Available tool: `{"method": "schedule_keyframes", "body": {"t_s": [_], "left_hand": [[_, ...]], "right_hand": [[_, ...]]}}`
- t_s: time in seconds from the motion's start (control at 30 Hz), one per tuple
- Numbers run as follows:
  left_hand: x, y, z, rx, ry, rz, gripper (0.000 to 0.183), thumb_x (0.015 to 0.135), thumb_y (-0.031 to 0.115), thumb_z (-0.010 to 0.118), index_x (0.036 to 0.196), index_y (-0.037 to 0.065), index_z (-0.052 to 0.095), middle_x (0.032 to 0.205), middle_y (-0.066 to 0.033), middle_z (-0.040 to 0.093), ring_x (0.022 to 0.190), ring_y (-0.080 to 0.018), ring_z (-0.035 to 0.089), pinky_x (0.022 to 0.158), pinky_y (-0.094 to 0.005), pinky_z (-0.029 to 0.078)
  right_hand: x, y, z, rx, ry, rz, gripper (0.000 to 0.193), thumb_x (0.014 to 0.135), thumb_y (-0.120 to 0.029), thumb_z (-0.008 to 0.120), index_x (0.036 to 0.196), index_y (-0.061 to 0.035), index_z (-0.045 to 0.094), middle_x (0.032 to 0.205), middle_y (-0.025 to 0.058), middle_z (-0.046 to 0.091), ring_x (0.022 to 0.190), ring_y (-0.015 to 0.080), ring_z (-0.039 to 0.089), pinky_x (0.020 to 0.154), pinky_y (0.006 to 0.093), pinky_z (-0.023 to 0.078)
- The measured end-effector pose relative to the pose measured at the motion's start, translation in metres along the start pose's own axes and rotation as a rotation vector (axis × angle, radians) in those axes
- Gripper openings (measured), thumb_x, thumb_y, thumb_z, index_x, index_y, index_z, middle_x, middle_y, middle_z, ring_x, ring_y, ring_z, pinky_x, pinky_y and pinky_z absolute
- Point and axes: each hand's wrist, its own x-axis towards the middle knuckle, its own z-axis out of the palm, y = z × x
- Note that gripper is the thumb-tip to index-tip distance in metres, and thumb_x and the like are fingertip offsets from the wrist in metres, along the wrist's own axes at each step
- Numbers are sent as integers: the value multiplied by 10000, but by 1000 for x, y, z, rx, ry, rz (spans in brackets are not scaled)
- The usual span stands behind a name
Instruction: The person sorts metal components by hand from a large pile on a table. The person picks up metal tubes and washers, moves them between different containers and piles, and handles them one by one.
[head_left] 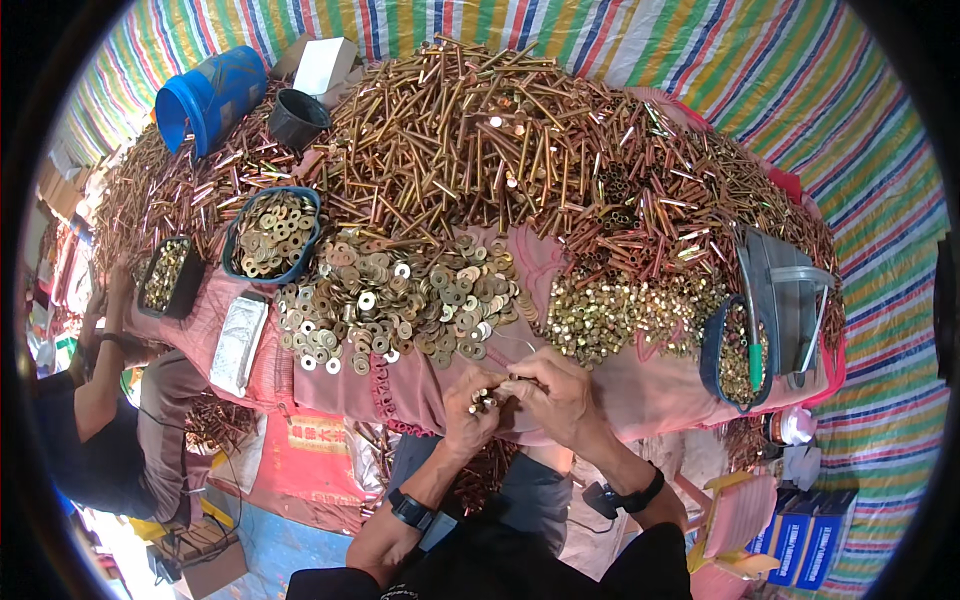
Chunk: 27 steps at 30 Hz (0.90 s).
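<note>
At the cloth's front edge, my left hand [470, 412] is closed round a small bundle of brass-coloured bolts [484, 402], their ends poking out between the fingers. My right hand [556, 398] is pinched against the bundle, and what its fingertips hold is hidden. Just beyond my hands, loose flat washers [400, 300] spread over the pink cloth [430, 385]. Small brass-coloured nuts [610, 320] lie to their right. Behind both rises a large heap of long metal bolts or sleeve anchors [470, 150].
Washers fill a blue-rimmed basin [233, 262]; nuts fill a dark tub [183, 296] and a right-hand basin [708, 370] with a green-handled tool [755, 365]. A grey plastic container [790, 255] stands beside it. A blue bucket [205, 105] lies back left. Another person [95, 430] works at left.
</note>
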Motion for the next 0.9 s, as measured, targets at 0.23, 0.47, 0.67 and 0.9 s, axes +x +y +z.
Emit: {"method": "schedule_keyframes", "body": {"t_s": [0.23,0.47,0.67,0.9], "left_hand": [[-1,2,-1,45,-3,-25,189,844,-60,707,1017,10,738,812,-96,639,729,-236,631,653,-348,485],[1,-1,-1,30,-21,17,198,847,-52,695,1028,6,750,805,-104,627,727,-252,632,664,-355,489],[-2,-2,-4,35,-71,-8,206,849,-51,690,1043,-10,747,849,-118,662,751,-274,649,689,-345,507],[-5,6,-3,-279,-158,-397,289,1001,16,631,1286,-5,675,1098,-153,746,988,-259,743,865,-348,582]], "right_hand": [[0,2,3,-1,40,-61,211,863,-73,856,970,-19,683,901,61,661,751,118,651,639,274,522],[-6,6,5,194,59,159,260,836,-117,894,984,-32,697,924,69,675,786,117,673,676,263,543],[-10,10,5,111,19,151,261,850,-129,891,932,-27,665,956,88,729,764,82,660,656,251,534],[-15,26,1,314,287,422,195,880,-97,852,909,-12,679,844,67,739,711,70,637,640,256,526]]}}
